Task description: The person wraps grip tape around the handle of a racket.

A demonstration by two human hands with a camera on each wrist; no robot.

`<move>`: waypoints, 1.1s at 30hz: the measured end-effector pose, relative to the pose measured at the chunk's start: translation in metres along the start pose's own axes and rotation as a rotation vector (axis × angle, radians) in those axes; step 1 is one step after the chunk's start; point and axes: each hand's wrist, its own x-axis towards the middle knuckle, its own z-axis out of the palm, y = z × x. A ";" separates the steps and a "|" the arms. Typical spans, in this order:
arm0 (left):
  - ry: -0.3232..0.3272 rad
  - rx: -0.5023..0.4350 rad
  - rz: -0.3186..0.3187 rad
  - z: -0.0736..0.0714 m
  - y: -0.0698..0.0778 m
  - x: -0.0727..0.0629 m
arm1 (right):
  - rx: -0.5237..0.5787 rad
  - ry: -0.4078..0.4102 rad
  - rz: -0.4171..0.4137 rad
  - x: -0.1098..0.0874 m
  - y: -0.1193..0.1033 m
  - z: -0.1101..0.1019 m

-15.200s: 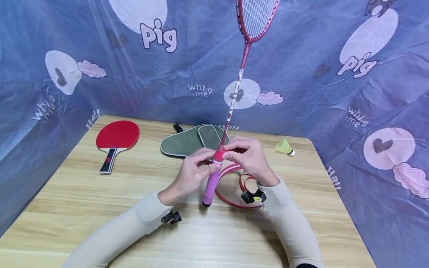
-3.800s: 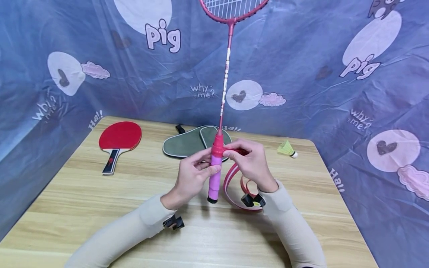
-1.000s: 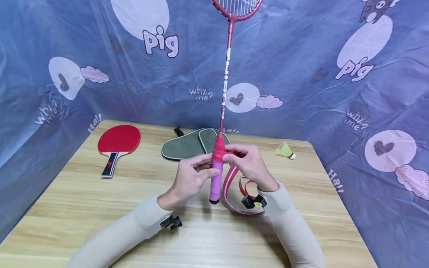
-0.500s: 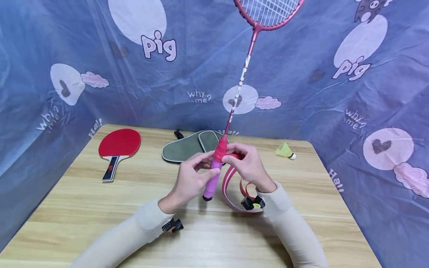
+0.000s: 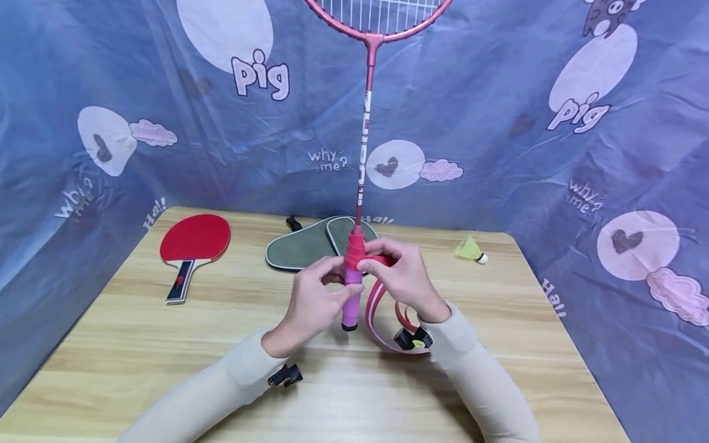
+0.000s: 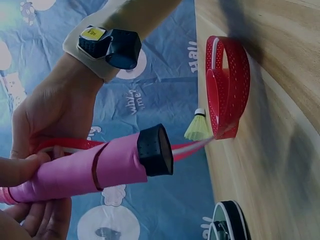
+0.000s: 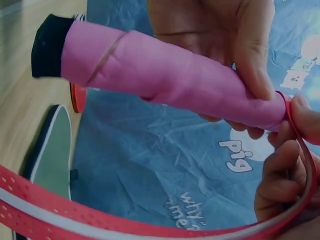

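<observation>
A red badminton racket (image 5: 364,132) stands nearly upright above the table, its head partly out of the head view. My left hand (image 5: 307,303) holds its purple-wrapped handle (image 6: 117,164) between thumb and fingers. Red grip tape (image 5: 355,249) winds round the handle's upper part in overlapping turns. My right hand (image 5: 408,280) pinches the tape's running length right at the handle. In the right wrist view the tape (image 7: 90,215) loops away, showing perforations and a pale backing strip. Its loose coil (image 6: 235,90) lies on the table by my right wrist. A black cap (image 7: 50,47) closes the handle's butt end.
A red table tennis bat (image 5: 195,239) lies at the back left of the wooden table (image 5: 138,344). A green bat case (image 5: 301,249) is at the back middle, partly behind my hands. A yellow shuttlecock (image 5: 471,249) lies back right. Blue printed cloth (image 5: 221,147) hangs around the table.
Since the first frame, red tape turns have spread down the handle's top over the purple wrap. The racket has rolled in my hands and swung from leaning right to nearly upright.
</observation>
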 end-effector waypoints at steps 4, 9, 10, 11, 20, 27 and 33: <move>-0.026 -0.002 0.013 -0.003 0.000 0.000 | -0.063 -0.039 0.045 0.000 -0.005 -0.006; -0.115 -0.039 0.014 -0.007 0.001 0.003 | -0.085 -0.141 0.097 0.001 -0.011 -0.019; -0.136 -0.051 0.013 -0.007 0.000 0.004 | -0.087 -0.167 0.101 0.002 -0.012 -0.021; -0.158 -0.066 0.011 -0.007 0.000 0.005 | -0.092 -0.192 0.101 0.002 -0.012 -0.024; -0.290 -0.158 -0.005 -0.006 -0.002 -0.002 | -0.137 -0.351 -0.038 -0.006 -0.005 -0.032; -0.059 0.293 0.203 0.003 -0.008 -0.015 | -0.219 -0.227 -0.098 -0.014 0.000 -0.017; 0.032 0.360 0.198 0.007 -0.008 -0.014 | -0.290 -0.186 -0.173 -0.012 -0.003 -0.014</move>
